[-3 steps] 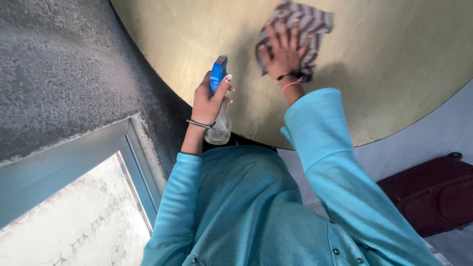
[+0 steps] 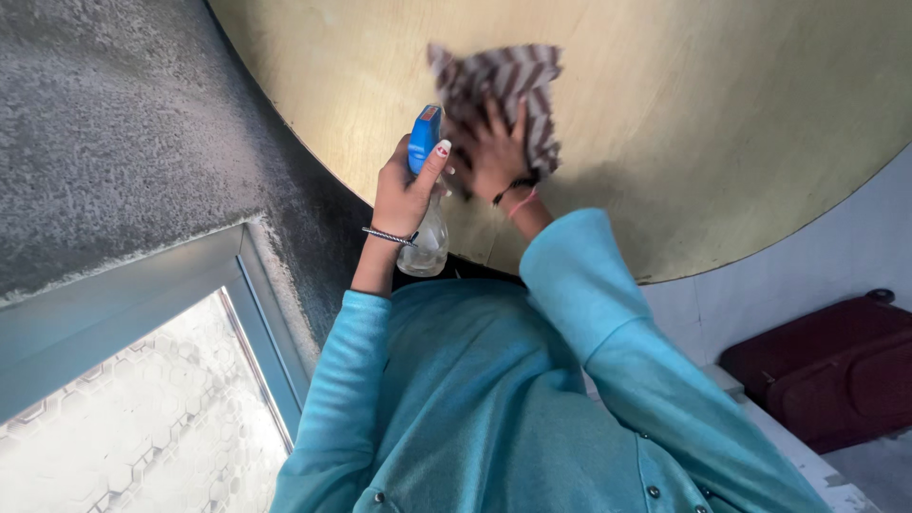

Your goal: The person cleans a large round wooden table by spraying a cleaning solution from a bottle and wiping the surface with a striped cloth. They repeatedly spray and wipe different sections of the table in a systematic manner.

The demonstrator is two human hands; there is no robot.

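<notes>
Near table (image 2: 760, 114) edge: right hand (image 2: 494, 152) presses striped cloth (image 2: 499, 81) flat on tabletop, fingers spread for grip. Left hand (image 2: 404, 195) grasps spray bottle (image 2: 425, 204) upright beside cloth, thumb on blue nozzle.

You are pressing a striped brown-and-white cloth (image 2: 499, 81) flat against the pale round tabletop (image 2: 722, 114) in the upper middle of the frame, its edges rumpled and its lower part lying under your right hand (image 2: 494, 152). You are gripping a spray bottle (image 2: 425, 204) just left of it in your left hand (image 2: 404, 195), blue head pointing up-frame, clear body hanging below the table's edge.
</notes>
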